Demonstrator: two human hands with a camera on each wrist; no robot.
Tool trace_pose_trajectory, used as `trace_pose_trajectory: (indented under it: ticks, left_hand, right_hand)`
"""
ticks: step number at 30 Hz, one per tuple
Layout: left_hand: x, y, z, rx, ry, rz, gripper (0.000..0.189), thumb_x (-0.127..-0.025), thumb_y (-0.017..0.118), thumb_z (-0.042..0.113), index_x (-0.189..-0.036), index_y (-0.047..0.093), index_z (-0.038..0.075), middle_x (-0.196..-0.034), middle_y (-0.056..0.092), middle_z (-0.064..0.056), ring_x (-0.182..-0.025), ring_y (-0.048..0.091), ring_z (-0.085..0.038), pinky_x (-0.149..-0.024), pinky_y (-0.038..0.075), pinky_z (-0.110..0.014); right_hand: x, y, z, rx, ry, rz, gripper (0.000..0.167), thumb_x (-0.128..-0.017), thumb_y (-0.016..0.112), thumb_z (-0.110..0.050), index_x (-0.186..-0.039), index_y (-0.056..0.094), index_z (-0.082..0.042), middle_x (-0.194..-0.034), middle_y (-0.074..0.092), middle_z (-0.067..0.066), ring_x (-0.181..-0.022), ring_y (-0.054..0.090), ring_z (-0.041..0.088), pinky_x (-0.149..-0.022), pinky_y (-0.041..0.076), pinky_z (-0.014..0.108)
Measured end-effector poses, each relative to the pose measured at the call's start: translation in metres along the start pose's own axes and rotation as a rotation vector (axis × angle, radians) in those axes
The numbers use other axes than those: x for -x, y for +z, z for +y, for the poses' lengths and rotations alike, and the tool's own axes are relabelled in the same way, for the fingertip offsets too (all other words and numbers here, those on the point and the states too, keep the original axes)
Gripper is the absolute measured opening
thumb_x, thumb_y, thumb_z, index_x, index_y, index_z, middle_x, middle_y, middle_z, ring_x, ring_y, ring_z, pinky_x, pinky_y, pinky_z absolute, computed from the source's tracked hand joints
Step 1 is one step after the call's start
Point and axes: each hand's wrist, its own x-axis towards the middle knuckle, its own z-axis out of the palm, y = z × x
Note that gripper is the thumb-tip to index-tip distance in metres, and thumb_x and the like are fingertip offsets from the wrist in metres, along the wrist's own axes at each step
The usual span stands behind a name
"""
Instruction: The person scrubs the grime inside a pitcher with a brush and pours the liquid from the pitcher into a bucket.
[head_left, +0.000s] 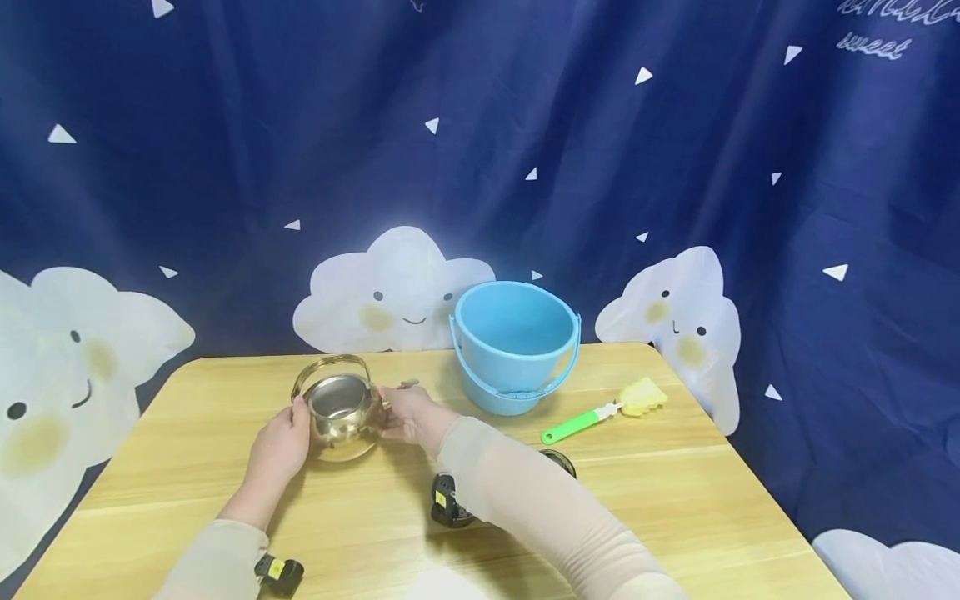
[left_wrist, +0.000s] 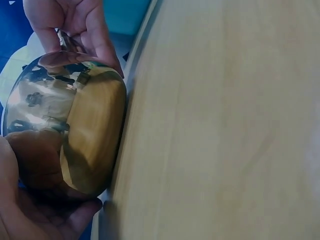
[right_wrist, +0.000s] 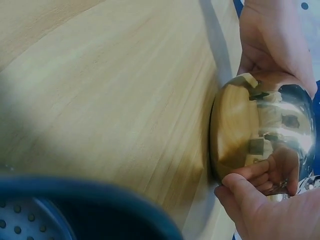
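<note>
A shiny gold metal kettle [head_left: 347, 433] with a raised loop handle [head_left: 330, 361] is held low at the table's left half, its round mouth uncovered. My left hand [head_left: 283, 442] grips its left side, thumb near the rim. On the opposite side my right hand [head_left: 408, 414] holds it by the short spout, fingers against the wall. The left wrist view shows the kettle's polished body [left_wrist: 95, 125] between both hands, its base close over the wood. In the right wrist view, thumb and fingers [right_wrist: 245, 197] of the right hand press the lower side.
A light blue bucket [head_left: 506, 375] stands at the back of the wooden table [head_left: 360, 525]. Right of it lies a green-handled brush [head_left: 573, 427] with a yellow head. A dark-rimmed round thing [head_left: 558, 461] is partly hidden behind my right forearm. A blue cloud-patterned curtain [head_left: 525, 125] hangs behind.
</note>
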Motion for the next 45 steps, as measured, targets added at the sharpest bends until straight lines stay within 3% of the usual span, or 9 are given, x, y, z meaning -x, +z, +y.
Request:
trace_pose_trajectory:
  ticks: [7,14,20,26,33,40,45]
  left_hand:
    - [0.001,-0.004,0.002,-0.004,-0.008,-0.024,0.077,-0.106,0.004,0.042,-0.125,0.056,-0.012,-0.135,0.049,-0.038,-0.122,0.046,-0.060,-0.097,0.041,-0.068]
    - [0.001,-0.006,0.003,-0.002,-0.007,-0.027,0.076,-0.106,0.004,0.045,-0.102,0.061,-0.005,-0.130,0.054,-0.037,-0.120,0.049,-0.059,-0.094,0.043,-0.067]
    - [0.000,-0.014,0.011,0.005,0.016,-0.001,0.071,-0.106,0.006,0.048,-0.083,0.056,0.004,-0.111,0.066,-0.030,-0.109,0.058,-0.055,-0.086,0.046,-0.063]
    - [0.000,-0.021,0.021,-0.004,0.015,-0.006,0.069,-0.106,0.007,0.048,-0.082,0.056,0.006,-0.103,0.068,-0.024,-0.104,0.061,-0.050,-0.082,0.048,-0.060]
    - [0.001,-0.026,0.032,-0.003,0.032,0.005,0.069,-0.106,0.009,0.050,-0.080,0.058,0.008,-0.095,0.069,-0.019,-0.094,0.063,-0.043,-0.076,0.048,-0.055]
    - [-0.003,-0.035,0.045,-0.009,0.054,0.036,0.068,-0.106,0.012,0.050,-0.079,0.058,0.008,-0.107,0.067,-0.026,-0.107,0.060,-0.051,-0.083,0.047,-0.061]
    - [-0.004,-0.040,0.055,-0.025,0.067,0.034,0.068,-0.105,0.011,0.053,-0.079,0.056,0.009,-0.098,0.067,-0.021,-0.094,0.062,-0.043,-0.074,0.047,-0.053]
  right_hand:
    - [0.003,-0.001,-0.003,0.009,-0.009,-0.016,0.020,-0.102,0.057,-0.024,-0.093,0.064,-0.008,-0.075,0.065,0.010,-0.069,0.065,0.020,-0.089,0.057,0.041]
    - [0.006,-0.003,-0.007,0.031,-0.002,-0.008,0.022,-0.102,0.058,-0.025,-0.096,0.066,-0.005,-0.075,0.064,0.011,-0.068,0.064,0.020,-0.083,0.059,0.038]
    - [0.009,-0.005,-0.016,0.049,-0.018,-0.006,0.022,-0.101,0.059,-0.026,-0.098,0.067,-0.006,-0.072,0.064,0.011,-0.063,0.063,0.019,-0.076,0.060,0.035]
    - [0.013,-0.008,-0.024,0.091,-0.027,-0.009,0.024,-0.102,0.058,-0.027,-0.102,0.067,-0.004,-0.077,0.067,0.015,-0.065,0.065,0.021,-0.075,0.061,0.034]
    - [0.020,-0.014,-0.034,0.099,-0.019,-0.036,0.028,-0.103,0.056,-0.029,-0.109,0.066,-0.004,-0.080,0.067,0.015,-0.066,0.063,0.019,-0.066,0.059,0.026]
    - [0.028,-0.018,-0.047,0.116,-0.043,-0.060,0.036,-0.104,0.055,-0.028,-0.125,0.060,0.001,-0.088,0.069,0.019,-0.081,0.070,0.026,-0.081,0.060,0.034]
    - [0.032,-0.023,-0.058,0.143,-0.060,-0.068,0.039,-0.104,0.054,-0.028,-0.128,0.057,0.002,-0.097,0.069,0.023,-0.094,0.071,0.032,-0.086,0.059,0.037]
